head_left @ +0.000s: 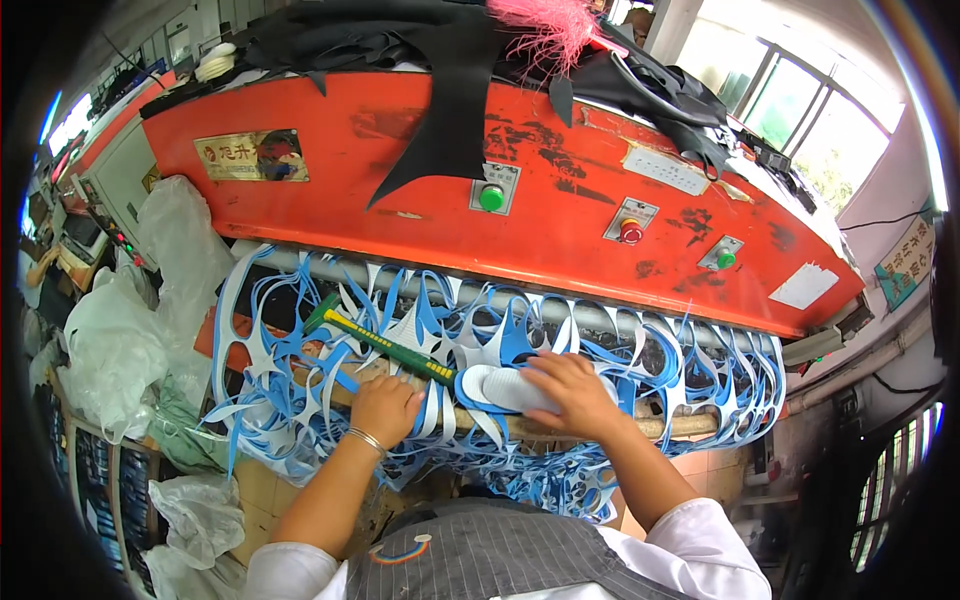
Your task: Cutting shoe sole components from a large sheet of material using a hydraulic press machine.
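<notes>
The right hand point(570, 392) lies flat, palm down and fingers spread, on a white sole-shaped foam cut-out with a blue rim point(500, 388), pressing it rather than gripping it; the piece sticks out from under the fingers toward the person's left, its long axis running left to right along the near edge of the bench point(690, 428). Just beside its rounded left end, the left hand point(385, 408) is closed in a fist around the handle of a green and yellow mallet-like tool point(375, 342), whose shaft slants up and to the left, away from the person, its head well clear of the cut-out. So the right hand is already on the piece and the tool hand sits touching-close to its left. All around and beneath lies a blue and white foam sheet punched full of sole-shaped holes point(700, 370), draping over the bench front. Beyond it rises an orange metal press beam point(560, 210) with green and red push buttons, black fabric scraps point(450, 60) heaped on top, and clear plastic bags point(120, 340) at the far left.
</notes>
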Available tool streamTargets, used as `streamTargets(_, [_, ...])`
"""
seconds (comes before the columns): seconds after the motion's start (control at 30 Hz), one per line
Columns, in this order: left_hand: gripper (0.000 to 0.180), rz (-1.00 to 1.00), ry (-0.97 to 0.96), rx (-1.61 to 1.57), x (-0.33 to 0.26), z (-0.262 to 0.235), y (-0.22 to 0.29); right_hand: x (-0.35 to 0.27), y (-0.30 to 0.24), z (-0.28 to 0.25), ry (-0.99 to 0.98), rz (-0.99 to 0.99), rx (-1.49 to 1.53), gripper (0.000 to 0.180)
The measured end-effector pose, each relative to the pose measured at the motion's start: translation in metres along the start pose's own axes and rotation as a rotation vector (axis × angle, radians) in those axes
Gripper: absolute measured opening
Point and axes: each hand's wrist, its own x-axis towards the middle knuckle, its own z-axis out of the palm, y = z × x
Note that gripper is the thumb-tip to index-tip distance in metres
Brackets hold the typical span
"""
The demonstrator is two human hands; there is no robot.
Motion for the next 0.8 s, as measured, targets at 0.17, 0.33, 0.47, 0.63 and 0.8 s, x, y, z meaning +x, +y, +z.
streamTargets(0.17, [0.020, -0.010, 0.138, 0.112, 0.004, 0.012, 0.011, 0.014, -0.003, 0.034, -0.317, 0.122, -0.146, 0.070])
streamTargets(0.33, [0.022, -0.016, 0.158, 0.098, 0.010, 0.010, 0.010, 0.041, 0.016, 0.041, -0.295, 0.032, -0.095, 0.077])
streamTargets(0.47, [0.031, -0.045, 0.057, 0.064, 0.026, -0.008, 0.008, 0.046, 0.022, 0.024, -0.498, 0.080, 0.027, 0.084])
streamTargets(0.63, [0.055, -0.078, -0.732, 0.117, 0.081, -0.048, 0.009, 0.070, 0.043, -0.027, -0.289, 0.223, 0.291, 0.063])
streamTargets(0.8, [0.026, 0.061, -0.196, -0.317, 0.179, 0.000, 0.019, 0.094, 0.103, 0.028, -0.129, 0.341, 0.189, 0.041])
